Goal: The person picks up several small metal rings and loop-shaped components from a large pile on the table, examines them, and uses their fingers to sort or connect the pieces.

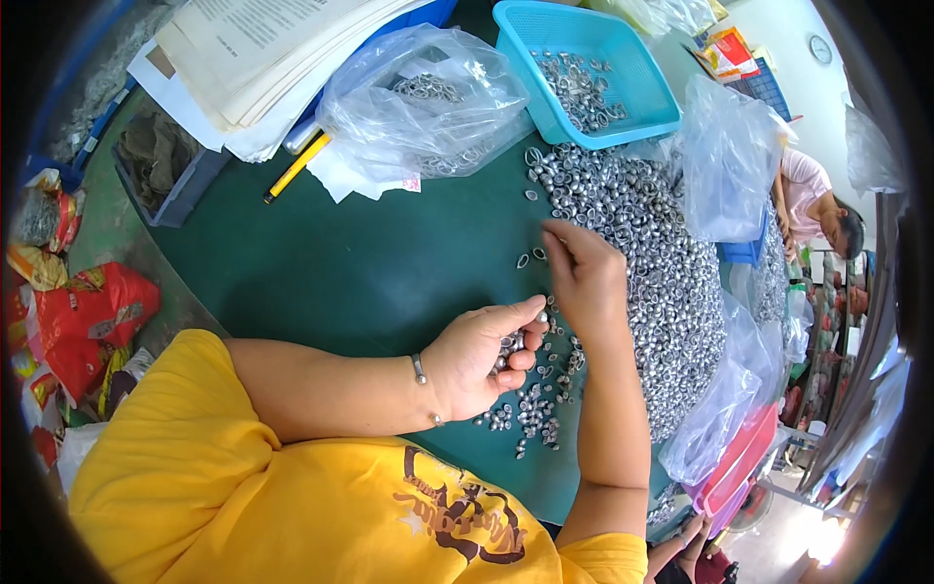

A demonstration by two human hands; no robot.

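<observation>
My left hand [477, 355] is curled around a handful of small oval metal pieces [506, 347], with one piece showing at the tip of the thumb. Just beyond it, my right hand [592, 273] is closed, thumb against fingers, at the near-left edge of a big pile of the same silvery pieces [671, 302]. Whatever lies between the right fingertips is too small to make out. Below the left hand, a loose cluster of metal pieces [535, 414] rests on the dark green table [321, 263]. A few single pieces lie scattered between the left hand and the pile.
A turquoise basket [642, 102] with more pieces stands at the back. Beside it are a clear plastic bag [428, 97], a yellow-and-black pen-like tool [297, 168] and stacked papers [243, 58]. A grey bin [165, 170] sits left. Another person [812, 200] is at the far right.
</observation>
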